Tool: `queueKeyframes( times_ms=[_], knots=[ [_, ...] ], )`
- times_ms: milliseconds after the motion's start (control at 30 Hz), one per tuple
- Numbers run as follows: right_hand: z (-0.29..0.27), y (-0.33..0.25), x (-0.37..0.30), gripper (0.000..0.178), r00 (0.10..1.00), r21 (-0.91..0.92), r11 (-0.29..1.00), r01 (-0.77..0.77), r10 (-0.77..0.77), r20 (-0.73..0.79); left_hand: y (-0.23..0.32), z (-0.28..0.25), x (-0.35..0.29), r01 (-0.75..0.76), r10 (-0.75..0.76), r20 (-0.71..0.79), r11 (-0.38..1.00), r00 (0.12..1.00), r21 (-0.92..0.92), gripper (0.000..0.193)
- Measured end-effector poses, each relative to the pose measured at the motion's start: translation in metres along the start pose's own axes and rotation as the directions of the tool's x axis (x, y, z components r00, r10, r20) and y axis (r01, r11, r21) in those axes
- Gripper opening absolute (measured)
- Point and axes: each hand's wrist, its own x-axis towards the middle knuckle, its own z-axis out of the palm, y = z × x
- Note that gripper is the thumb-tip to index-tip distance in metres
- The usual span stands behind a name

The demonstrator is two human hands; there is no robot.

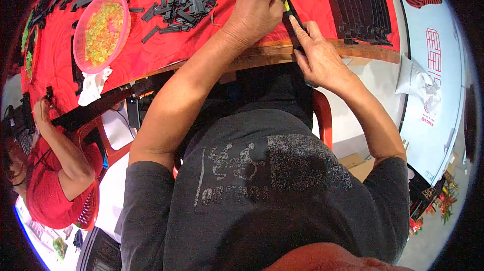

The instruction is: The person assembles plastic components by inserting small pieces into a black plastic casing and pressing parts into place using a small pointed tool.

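My left hand is closed at the table's near edge, its fingers pinched on the upper end of a narrow black plastic strip. A dark cover wraps the thumb, and a small yellow-green bit shows beside it. My right hand grips the same strip lower down, with the index finger stretched along it toward the left hand. The strip slants over the wooden edge; its lower end is hidden by the right hand. Just left of my left hand lies a loose pile of small black plastic pieces.
A pink basket of yellow translucent pieces stands left on the red cloth. Rows of long black strips lie at right, more at far left. A person in red works at left. A white plastic bag lies at right.
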Motion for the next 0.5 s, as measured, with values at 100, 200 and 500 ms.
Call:
queueKeyframes(
  times_ms=[100,200,500],
  knots=[
    [-0.001,-0.001,0.001,0.069,0.999,0.006,1.000,-0.018,0.018,0.028,0.001,0.001,-0.004,0.011,-0.011,-0.014,1.000,1.000,0.029,0.009],
    [0.000,-0.001,0.001,0.068,1.000,0.001,1.000,0.000,0.000,0.004,0.003,0.001,-0.001,0.063,-0.063,0.004,0.997,0.998,0.039,0.009],
    [0.000,0.001,0.001,0.067,1.000,-0.005,1.000,0.015,-0.015,-0.002,0.024,-0.014,0.004,0.158,-0.158,0.019,0.987,0.987,-0.039,0.010]
  ],
)
